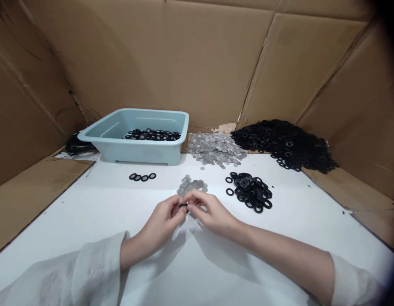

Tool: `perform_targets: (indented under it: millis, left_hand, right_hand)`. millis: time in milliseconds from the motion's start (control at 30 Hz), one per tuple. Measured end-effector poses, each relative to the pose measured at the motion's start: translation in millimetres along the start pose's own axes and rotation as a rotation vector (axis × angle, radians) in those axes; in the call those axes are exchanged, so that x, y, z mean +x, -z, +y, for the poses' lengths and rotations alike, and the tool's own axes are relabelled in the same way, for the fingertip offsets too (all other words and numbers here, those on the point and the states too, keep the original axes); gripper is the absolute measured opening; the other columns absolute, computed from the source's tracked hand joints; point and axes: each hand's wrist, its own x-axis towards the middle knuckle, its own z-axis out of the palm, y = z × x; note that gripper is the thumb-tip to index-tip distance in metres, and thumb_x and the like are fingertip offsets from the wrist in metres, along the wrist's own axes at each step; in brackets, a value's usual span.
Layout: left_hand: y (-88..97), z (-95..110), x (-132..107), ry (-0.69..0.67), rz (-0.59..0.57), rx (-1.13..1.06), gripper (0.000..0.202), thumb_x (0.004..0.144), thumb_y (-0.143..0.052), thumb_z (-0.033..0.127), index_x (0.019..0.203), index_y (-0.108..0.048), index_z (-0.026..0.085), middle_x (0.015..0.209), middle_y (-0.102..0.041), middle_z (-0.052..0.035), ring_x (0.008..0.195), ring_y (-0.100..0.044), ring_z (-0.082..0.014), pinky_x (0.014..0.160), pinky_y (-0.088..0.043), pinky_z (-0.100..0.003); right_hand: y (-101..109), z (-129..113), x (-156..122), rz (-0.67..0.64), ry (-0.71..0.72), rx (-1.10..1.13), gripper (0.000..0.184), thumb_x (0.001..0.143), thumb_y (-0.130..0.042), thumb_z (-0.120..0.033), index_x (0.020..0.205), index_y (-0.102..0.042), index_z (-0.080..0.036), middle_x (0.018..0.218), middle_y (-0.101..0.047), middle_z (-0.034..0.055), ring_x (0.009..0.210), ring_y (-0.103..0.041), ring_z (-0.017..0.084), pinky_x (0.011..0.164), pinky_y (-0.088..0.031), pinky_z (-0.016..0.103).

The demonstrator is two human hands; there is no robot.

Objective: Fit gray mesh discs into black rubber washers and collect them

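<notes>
Between my fingertips, over the white tabletop, is a small black ring [183,205], mostly covered by the fingers. My left hand [167,214] pinches it from the left, while my right hand [211,210] closes on it from the right. Whether a disc sits inside the ring cannot be made out. Just beyond the hands lies a small pile of thin grey discs [192,185]. To the right is a loose pile of black rings [252,191]. Several black rings with grey centres [142,177] form a short row at the left.
A light blue plastic tub [142,151] at the back left holds many black rings with grey centres. Behind the table are a large heap of grey discs [218,148] and a large heap of black rings [286,142]. Cardboard walls [209,63] enclose the white table [98,204].
</notes>
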Motion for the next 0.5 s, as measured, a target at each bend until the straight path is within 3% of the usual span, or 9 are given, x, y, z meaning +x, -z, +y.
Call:
perform_targets:
  millis: [133,300,500]
  left_hand:
    - [-1.9,-1.7,-1.0,-0.006,-0.031,0.099,0.012,0.078,-0.041,0.020,0.067,-0.042,0.017,0.061,-0.040,0.0032,0.057,-0.036,-0.0112,0.053,-0.027,-0.024]
    - [-1.5,-1.6,-2.2,-0.015,0.005,0.035,0.013,0.081,-0.038,0.024,0.074,-0.046,0.017,0.065,-0.043,0.0023,0.060,-0.038,-0.0118,0.055,-0.029,-0.024]
    - [-3.0,-2.6,-0.9,-0.015,-0.016,0.126,0.012,0.078,-0.041,0.021,0.066,-0.042,0.017,0.062,-0.042,0.0026,0.057,-0.038,-0.0117,0.053,-0.028,-0.024]
  right_hand:
    - [-1.2,-1.3,0.0,0.001,0.059,-0.105,0.022,0.083,-0.040,-0.009,0.083,-0.060,-0.018,0.084,-0.055,0.0033,0.081,-0.051,0.013,0.074,-0.040,0.025]
    - [-0.6,-2.0,0.4,0.000,0.014,-0.067,0.018,0.083,-0.042,-0.012,0.094,-0.054,-0.019,0.082,-0.056,0.0024,0.075,-0.051,0.013,0.066,-0.040,0.024]
    - [1.7,-2.0,-0.4,-0.028,0.066,-0.136,0.020,0.083,-0.040,-0.009,0.084,-0.059,-0.019,0.083,-0.056,0.0028,0.081,-0.051,0.014,0.074,-0.039,0.025]
